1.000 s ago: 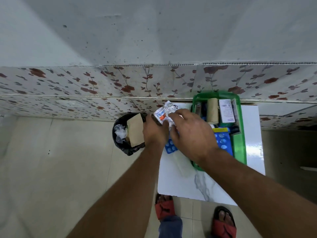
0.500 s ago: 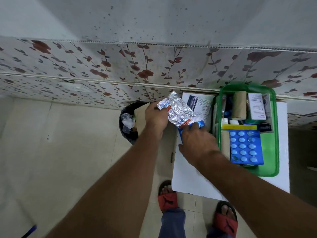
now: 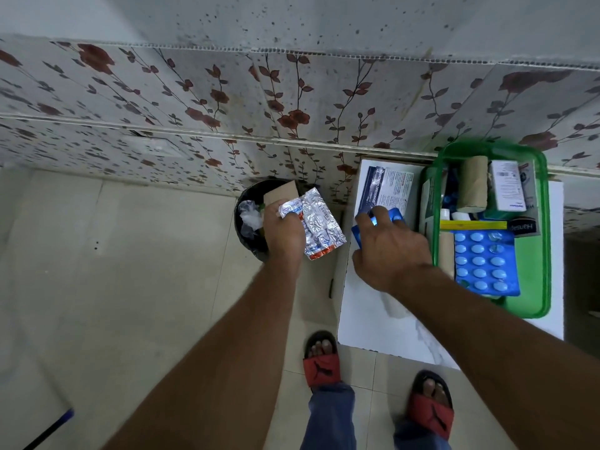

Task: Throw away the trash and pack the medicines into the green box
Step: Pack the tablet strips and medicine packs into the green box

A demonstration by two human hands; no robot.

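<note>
1. My left hand (image 3: 283,230) has its grip closed on a crumpled silver foil blister strip with an orange end (image 3: 319,230), held over the gap between the round black-lined trash bin (image 3: 251,245) and the left edge of the white marble-patterned counter (image 3: 383,323).
2. My right hand (image 3: 391,248) rests on the counter with its fingers curled onto a blue blister pack (image 3: 388,217); I cannot tell whether the grip has it pinched or only pressed down.
3. The green plastic box (image 3: 545,254) sits on the right part of the counter, its far rim against the flowered wall panel (image 3: 292,102).
4. The box is crowded: a tan bandage roll (image 3: 472,185), a white carton (image 3: 506,185) and a blue sheet of round tablets (image 3: 483,263) fill most of it, with bare green floor showing only along its right side.
5. A printed dressing packet (image 3: 386,190) lies at the counter's far left corner, just beyond my right hand.
6. Open counter remains at the near side; bare tiled floor (image 3: 113,271) spreads left of the bin.
7. The bin is partly hidden by my left hand; a brown card piece (image 3: 281,194) and clear wrapping (image 3: 250,217) show inside.
8. Box labels are too blurred to read.
</note>
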